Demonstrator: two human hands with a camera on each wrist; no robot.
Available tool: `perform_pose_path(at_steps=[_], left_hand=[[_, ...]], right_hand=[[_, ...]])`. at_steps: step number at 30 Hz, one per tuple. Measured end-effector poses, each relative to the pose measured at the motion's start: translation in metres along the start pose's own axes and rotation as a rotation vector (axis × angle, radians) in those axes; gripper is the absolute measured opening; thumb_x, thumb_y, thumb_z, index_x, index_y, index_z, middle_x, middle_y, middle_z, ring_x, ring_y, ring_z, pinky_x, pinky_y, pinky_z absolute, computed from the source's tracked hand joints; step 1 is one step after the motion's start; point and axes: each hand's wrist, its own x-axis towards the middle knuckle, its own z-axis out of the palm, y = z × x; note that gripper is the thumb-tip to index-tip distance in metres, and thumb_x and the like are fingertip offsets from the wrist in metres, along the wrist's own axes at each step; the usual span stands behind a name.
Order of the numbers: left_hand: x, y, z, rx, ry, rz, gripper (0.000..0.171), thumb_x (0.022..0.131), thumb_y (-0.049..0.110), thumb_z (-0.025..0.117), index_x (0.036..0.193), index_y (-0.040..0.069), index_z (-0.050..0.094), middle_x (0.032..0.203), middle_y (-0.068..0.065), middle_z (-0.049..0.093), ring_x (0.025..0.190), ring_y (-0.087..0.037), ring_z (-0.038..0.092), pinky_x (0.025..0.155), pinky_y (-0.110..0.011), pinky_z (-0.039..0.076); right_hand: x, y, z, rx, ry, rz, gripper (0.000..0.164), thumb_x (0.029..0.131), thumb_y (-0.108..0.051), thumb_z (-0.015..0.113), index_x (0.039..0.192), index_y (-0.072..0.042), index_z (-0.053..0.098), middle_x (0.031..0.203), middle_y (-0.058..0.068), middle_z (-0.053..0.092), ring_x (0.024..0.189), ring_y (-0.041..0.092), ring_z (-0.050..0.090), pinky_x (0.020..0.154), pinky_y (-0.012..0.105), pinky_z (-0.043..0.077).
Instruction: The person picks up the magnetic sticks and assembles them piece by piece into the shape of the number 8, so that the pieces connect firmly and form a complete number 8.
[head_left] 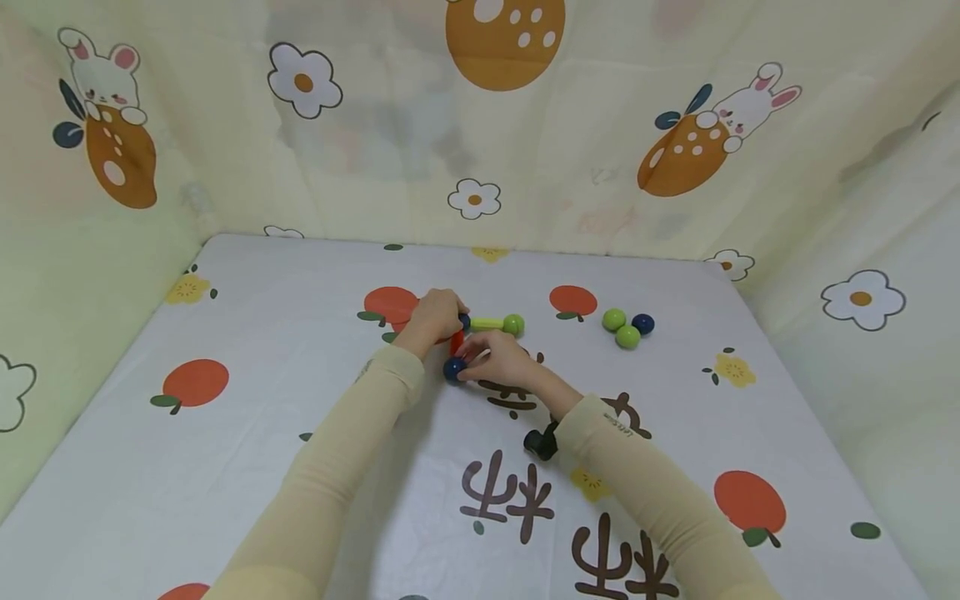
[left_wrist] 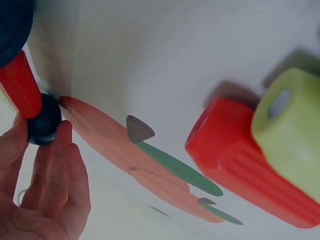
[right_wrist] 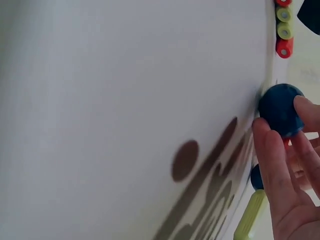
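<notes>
My left hand (head_left: 433,317) pinches a dark blue ball (left_wrist: 45,120) at the far end of a short red rod (left_wrist: 21,85). At the rod's near end, my right hand (head_left: 501,360) grips another dark blue ball (head_left: 453,370) between thumb and fingers. From the far blue ball a yellow-green rod (head_left: 487,323) runs right to a green ball (head_left: 513,324). The two rods form a corner, low over the tabletop. In the right wrist view, the fingers (right_wrist: 277,165) wrap one side of the near ball.
Two loose green balls (head_left: 614,319) and a blue ball (head_left: 642,324) cluster at the right. Loose red rods (left_wrist: 250,165) and yellow-green rods (left_wrist: 295,135) lie side by side left of the assembly, behind my left arm in the head view. A printed cloth (head_left: 285,283) covers the table.
</notes>
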Motion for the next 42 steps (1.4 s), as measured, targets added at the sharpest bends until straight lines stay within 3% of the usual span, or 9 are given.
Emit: perform_pose_path(at_steps=[7, 15, 21, 25, 29, 36, 42], left_hand=[[0.0, -0.001, 0.002, -0.003, 0.011, -0.005, 0.034, 0.086, 0.01, 0.058, 0.118, 0.016, 0.063, 0.119, -0.006, 0.06, 0.097, -0.019, 0.053, 0.074, -0.027, 0.046], [0.0, -0.001, 0.002, -0.024, 0.007, -0.005, 0.032, 0.086, 0.011, 0.059, 0.118, 0.015, 0.064, 0.117, -0.006, 0.061, 0.097, -0.019, 0.052, 0.079, -0.029, 0.046], [0.0, -0.001, 0.002, -0.023, 0.014, 0.004, 0.033, 0.086, 0.011, 0.06, 0.118, 0.015, 0.064, 0.117, -0.007, 0.061, 0.098, -0.019, 0.052, 0.077, -0.027, 0.045], [0.0, -0.001, 0.002, -0.029, 0.013, -0.004, 0.033, 0.086, 0.01, 0.06, 0.118, 0.016, 0.064, 0.118, -0.007, 0.06, 0.098, -0.019, 0.051, 0.077, -0.027, 0.045], [0.0, -0.002, 0.002, -0.033, 0.012, -0.007, 0.033, 0.086, 0.01, 0.06, 0.118, 0.016, 0.064, 0.118, -0.007, 0.06, 0.098, -0.019, 0.051, 0.076, -0.027, 0.046], [-0.001, -0.003, 0.002, -0.035, 0.018, -0.002, 0.033, 0.086, 0.009, 0.06, 0.118, 0.015, 0.064, 0.117, -0.007, 0.061, 0.096, -0.019, 0.051, 0.075, -0.027, 0.045], [-0.001, -0.001, 0.002, -0.025, 0.005, 0.01, 0.033, 0.086, 0.009, 0.06, 0.118, 0.014, 0.063, 0.117, -0.008, 0.06, 0.098, -0.02, 0.051, 0.079, -0.028, 0.046]], right_hand=[[-0.001, 0.004, -0.009, 0.006, -0.032, -0.079, 0.029, 0.079, -0.006, 0.07, 0.105, 0.003, 0.062, 0.099, 0.014, 0.064, 0.088, 0.023, 0.064, 0.073, 0.027, 0.051], [-0.005, 0.012, -0.031, -0.019, -0.001, -0.045, 0.036, 0.08, -0.012, 0.071, 0.111, 0.002, 0.061, 0.105, 0.017, 0.063, 0.092, 0.024, 0.064, 0.075, 0.031, 0.051], [-0.01, 0.016, -0.046, -0.112, 0.125, 0.01, 0.033, 0.08, -0.014, 0.07, 0.109, -0.001, 0.062, 0.105, 0.015, 0.063, 0.095, 0.027, 0.06, 0.078, 0.038, 0.05], [-0.011, 0.022, -0.052, -0.169, 0.234, 0.022, 0.027, 0.08, -0.011, 0.07, 0.105, -0.001, 0.064, 0.101, 0.013, 0.065, 0.092, 0.027, 0.061, 0.075, 0.037, 0.05], [-0.01, 0.028, -0.057, -0.251, 0.284, 0.03, 0.025, 0.08, -0.012, 0.07, 0.103, -0.002, 0.066, 0.101, 0.012, 0.065, 0.091, 0.027, 0.06, 0.074, 0.036, 0.049], [-0.003, 0.034, -0.064, -0.335, 0.271, 0.078, 0.027, 0.081, -0.016, 0.069, 0.106, -0.004, 0.066, 0.107, 0.014, 0.063, 0.094, 0.028, 0.059, 0.075, 0.037, 0.048], [0.004, 0.043, -0.067, -0.282, 0.221, 0.123, 0.03, 0.082, -0.016, 0.068, 0.11, -0.004, 0.064, 0.11, 0.013, 0.063, 0.094, 0.026, 0.06, 0.077, 0.036, 0.049]])
